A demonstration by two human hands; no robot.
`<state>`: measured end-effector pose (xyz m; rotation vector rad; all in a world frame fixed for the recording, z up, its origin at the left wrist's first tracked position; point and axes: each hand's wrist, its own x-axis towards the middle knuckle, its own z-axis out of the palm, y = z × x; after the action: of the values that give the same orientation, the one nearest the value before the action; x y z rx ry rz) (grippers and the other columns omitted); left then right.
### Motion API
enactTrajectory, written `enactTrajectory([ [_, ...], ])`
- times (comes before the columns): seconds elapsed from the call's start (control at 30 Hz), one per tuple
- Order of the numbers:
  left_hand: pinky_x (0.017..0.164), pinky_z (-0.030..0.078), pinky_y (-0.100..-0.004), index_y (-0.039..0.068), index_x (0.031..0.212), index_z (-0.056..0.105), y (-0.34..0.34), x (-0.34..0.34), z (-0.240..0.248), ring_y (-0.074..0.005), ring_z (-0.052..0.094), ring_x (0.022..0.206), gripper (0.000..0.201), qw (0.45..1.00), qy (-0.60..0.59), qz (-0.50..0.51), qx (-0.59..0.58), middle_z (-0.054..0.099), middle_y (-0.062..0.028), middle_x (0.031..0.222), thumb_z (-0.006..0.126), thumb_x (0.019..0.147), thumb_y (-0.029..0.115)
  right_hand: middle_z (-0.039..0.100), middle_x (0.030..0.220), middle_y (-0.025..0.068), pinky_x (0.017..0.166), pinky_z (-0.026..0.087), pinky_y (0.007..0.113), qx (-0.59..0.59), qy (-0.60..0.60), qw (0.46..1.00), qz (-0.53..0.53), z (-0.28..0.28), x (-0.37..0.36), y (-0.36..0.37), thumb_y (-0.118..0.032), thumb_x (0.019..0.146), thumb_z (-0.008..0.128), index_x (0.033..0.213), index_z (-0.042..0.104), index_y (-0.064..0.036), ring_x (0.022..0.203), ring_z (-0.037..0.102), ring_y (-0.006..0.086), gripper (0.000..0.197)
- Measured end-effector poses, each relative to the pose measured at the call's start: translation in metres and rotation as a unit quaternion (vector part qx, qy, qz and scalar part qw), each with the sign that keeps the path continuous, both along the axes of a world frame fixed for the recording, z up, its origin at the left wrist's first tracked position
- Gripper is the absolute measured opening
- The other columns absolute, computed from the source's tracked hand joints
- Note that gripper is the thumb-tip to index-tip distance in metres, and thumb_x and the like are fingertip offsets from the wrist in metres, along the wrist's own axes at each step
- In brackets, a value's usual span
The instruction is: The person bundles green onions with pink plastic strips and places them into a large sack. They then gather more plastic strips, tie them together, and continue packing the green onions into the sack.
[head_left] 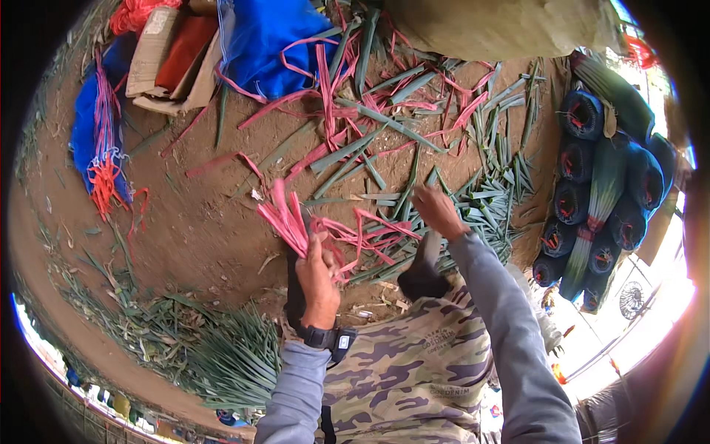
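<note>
Of the two hands, set well apart from each other, the left hand (318,277) is closed around one bunch of pink strips (282,222), while the right hand (438,211) has its fingers bent beside many green leaf pieces (492,214), and I cannot tell whether it grips something. Both arms, in grey sleeves (503,318), reach forward. Farther out, on the brown ground (185,222), one open cardboard box (151,52) contains a red thing (183,55), and at right are at least eight blue-wrapped bundles (573,160).

Brown dirt floor (200,222), glaring daylight (673,311)
</note>
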<state>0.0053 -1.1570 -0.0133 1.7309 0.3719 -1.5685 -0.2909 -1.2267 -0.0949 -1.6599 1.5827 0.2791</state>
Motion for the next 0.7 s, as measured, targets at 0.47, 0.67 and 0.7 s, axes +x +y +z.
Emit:
enactTrajectory([
  [0.47,0.051,0.032,-0.0253,-0.001,0.114,0.065,-0.002,-0.057,-0.057,-0.0080,0.041,0.055,0.032,0.986,0.049,0.155,0.049,0.052,0.0006,0.073,0.055,0.108,0.029,0.059,0.111,0.0184,0.072,0.053,0.046,-0.156,0.085,0.893,0.413,-0.220,0.157,-0.196,-0.008,0.090,0.057,0.144,0.052,-0.0197,0.086,0.068,0.0331,0.055],
  [0.67,0.050,0.030,-0.0249,0.001,0.113,0.068,-0.005,-0.068,-0.064,-0.0068,0.040,0.055,0.029,0.980,0.008,0.193,0.037,0.050,0.0025,0.071,0.057,0.107,0.028,0.058,0.103,0.0132,0.056,0.051,0.044,-0.289,-0.028,0.859,0.421,-0.168,0.114,-0.145,-0.009,0.088,0.059,0.133,0.056,-0.0138,0.072,0.067,0.0273,0.045],
  [0.7,0.049,0.029,-0.0243,0.002,0.110,0.070,-0.006,-0.068,-0.066,-0.0058,0.039,0.053,0.028,0.980,-0.019,0.193,0.045,0.050,0.0034,0.070,0.058,0.106,0.028,0.057,0.102,0.0124,0.058,0.052,0.042,-0.268,-0.088,0.870,0.404,-0.148,0.106,-0.138,-0.007,0.087,0.060,0.129,0.056,-0.0075,0.074,0.067,0.0271,0.043],
])
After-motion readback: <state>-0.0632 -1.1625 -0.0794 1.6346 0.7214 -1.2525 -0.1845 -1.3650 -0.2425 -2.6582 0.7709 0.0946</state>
